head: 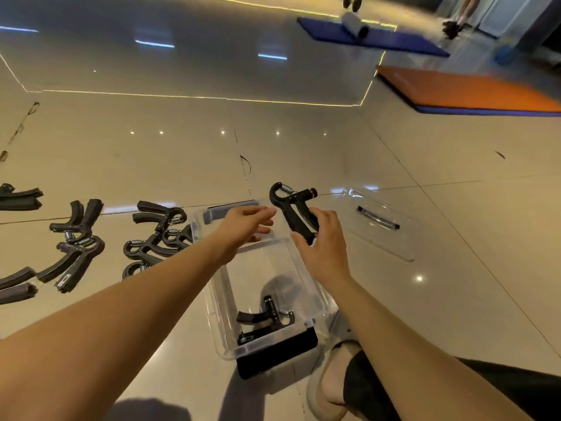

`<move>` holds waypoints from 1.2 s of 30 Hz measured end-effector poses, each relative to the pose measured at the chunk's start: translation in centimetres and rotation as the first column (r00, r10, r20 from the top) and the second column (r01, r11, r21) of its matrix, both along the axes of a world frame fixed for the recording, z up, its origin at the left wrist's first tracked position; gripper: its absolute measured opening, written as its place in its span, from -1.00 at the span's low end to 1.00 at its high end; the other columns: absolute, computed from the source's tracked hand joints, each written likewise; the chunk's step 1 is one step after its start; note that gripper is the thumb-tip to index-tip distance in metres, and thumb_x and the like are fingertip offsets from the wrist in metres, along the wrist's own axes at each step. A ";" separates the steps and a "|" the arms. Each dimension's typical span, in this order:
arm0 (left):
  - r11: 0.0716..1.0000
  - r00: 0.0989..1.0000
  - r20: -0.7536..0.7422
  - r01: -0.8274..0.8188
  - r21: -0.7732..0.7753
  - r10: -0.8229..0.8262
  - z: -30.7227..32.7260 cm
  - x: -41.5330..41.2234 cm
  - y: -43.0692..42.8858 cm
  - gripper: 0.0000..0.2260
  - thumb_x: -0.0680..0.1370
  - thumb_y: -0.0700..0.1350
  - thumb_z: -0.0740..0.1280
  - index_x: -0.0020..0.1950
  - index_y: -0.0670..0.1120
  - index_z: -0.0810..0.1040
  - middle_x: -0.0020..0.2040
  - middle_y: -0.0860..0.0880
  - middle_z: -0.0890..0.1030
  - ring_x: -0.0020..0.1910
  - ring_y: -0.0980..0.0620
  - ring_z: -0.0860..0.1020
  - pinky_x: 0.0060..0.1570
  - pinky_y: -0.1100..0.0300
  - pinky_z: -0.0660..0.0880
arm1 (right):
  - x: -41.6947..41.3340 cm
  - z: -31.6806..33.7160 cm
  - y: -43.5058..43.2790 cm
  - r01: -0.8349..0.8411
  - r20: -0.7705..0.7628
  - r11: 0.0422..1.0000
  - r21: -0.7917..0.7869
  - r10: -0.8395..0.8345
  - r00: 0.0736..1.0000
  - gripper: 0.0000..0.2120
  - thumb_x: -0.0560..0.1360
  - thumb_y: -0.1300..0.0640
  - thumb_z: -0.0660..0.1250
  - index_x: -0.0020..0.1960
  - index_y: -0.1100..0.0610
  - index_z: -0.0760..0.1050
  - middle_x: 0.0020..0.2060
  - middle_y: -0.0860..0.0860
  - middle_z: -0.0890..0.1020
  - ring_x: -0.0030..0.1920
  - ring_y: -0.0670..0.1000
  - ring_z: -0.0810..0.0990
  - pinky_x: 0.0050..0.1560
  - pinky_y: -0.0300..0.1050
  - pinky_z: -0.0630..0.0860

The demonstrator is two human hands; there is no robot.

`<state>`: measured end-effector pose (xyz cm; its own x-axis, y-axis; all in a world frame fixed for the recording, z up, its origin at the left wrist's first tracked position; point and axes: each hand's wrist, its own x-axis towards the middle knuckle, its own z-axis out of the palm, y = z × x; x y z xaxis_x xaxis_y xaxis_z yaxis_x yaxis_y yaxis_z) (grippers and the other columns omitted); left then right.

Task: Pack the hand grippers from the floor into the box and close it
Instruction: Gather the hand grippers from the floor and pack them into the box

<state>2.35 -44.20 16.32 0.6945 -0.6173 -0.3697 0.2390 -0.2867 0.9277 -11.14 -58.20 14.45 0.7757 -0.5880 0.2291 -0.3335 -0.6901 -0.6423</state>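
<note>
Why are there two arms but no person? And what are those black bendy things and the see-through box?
The camera sits on the person's head and looks down, so you see only their arms, as you see your own when you look down. There is just this one picture. The right hand holds a black hand gripper, a tool you squeeze to make hands strong, over the far end of a clear box. The left hand is open, reaches toward it and holds nothing. One gripper already lies inside the box. More grippers wait on the shiny floor to the left. The lid lies on the floor to the right, so the box is not closed yet.
</note>
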 end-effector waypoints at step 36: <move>0.897 0.788 0.446 0.297 0.327 -0.424 -3.6 0.2 3.2 -0.41 0.37 0.01 0.60 0.33 0.00 0.48 0.17 0.02 0.60 0.12 0.06 0.59 0.20 0.09 0.55 | 3.1 -1.0 0.0 0.157 -0.067 0.682 0.715 -0.156 0.985 -0.86 0.55 0.30 0.40 0.10 0.22 0.63 -0.11 0.15 0.67 -0.19 0.03 0.65 -0.30 -0.26 0.59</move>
<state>2.56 -41.04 12.68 0.5632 -0.8018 -0.1998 -0.3969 -0.4746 0.7856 -8.08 -58.16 13.41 0.6572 -0.6857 -0.3129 -0.3947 0.0405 -0.9179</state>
